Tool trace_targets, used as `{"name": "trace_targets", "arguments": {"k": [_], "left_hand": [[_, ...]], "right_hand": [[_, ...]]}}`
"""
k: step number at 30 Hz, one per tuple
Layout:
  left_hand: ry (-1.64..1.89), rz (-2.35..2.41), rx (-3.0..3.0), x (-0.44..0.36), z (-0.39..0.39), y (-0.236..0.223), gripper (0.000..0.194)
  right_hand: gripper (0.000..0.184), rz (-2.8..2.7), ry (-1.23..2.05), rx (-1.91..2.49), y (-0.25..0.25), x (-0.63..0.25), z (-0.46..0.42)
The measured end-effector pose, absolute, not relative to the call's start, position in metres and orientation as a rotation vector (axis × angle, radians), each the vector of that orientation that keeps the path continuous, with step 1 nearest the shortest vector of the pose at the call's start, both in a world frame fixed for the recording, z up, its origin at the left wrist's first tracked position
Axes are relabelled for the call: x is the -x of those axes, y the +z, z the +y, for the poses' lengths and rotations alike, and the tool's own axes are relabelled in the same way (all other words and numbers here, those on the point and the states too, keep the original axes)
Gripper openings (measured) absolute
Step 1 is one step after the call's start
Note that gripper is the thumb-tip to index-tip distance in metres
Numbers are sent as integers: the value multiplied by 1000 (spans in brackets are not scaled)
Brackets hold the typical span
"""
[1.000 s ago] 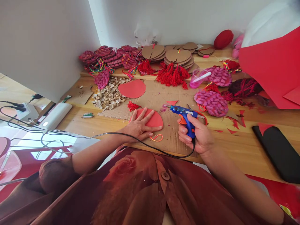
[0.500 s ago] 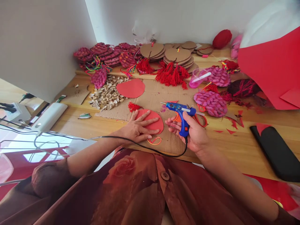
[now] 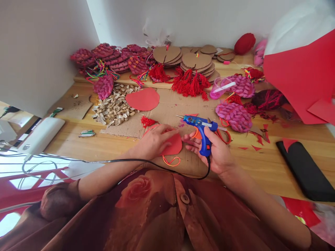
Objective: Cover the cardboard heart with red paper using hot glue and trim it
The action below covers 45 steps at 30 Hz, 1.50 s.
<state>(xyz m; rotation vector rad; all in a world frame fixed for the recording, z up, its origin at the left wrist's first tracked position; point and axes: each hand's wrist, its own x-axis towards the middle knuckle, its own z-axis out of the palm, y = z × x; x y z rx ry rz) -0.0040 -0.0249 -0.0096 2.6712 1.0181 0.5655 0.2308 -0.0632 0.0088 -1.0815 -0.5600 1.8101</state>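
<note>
My right hand [image 3: 217, 144] is wrapped around the handle of a blue hot glue gun [image 3: 200, 127], whose nozzle points left over the cardboard sheet. Its black cord hangs from the grip and runs left across my left forearm. Over a round red paper piece [image 3: 174, 143] is my left hand [image 3: 157, 139], fingers extended and slightly bent; whether they touch the paper I cannot tell. A red tassel [image 3: 148, 121] shows just past the paper, and an orange cord loop [image 3: 171, 161] lies on its near side. Farther back rests another red paper round [image 3: 143, 99].
Shells [image 3: 115, 108] are heaped on the left of the cardboard [image 3: 167, 101]. Stacked cardboard discs [image 3: 196, 61], red tassels [image 3: 190, 83] and braided pink pieces [image 3: 233, 116] line the back and right. A black case [image 3: 305, 170] lies far right, a white power bank-like box [image 3: 42, 134] left.
My left hand has lifted from lying flat with spread fingers on the red paper; its fingers are now closer together and bent. The glue gun stays nearly in place. The view shifts slightly.
</note>
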Motion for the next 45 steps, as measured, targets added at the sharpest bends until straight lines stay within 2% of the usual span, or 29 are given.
{"name": "trace_targets", "arguments": {"k": [4, 8, 17, 25, 31, 45], "left_hand": [[616, 1015, -2774, -6, -19, -10, 41], [745, 991, -2748, -6, -20, -16, 26], [1044, 941, -2682, 1, -26, -28, 11], [977, 997, -2794, 4, -32, -26, 12], [923, 958, -2930, 3, -34, -22, 8], [909, 963, -2937, 3, -33, -23, 9]], "right_hand": [[38, -546, 1865, 1051, 9, -228, -64], [38, -518, 1916, 1101, 12, -231, -62], [39, -1003, 1616, 1473, 28, -257, -54], [48, -1582, 1307, 1690, 31, -255, -54], [46, -1895, 1060, 1707, 35, -244, -49], [45, -2074, 869, 1794, 49, -234, -42]]}}
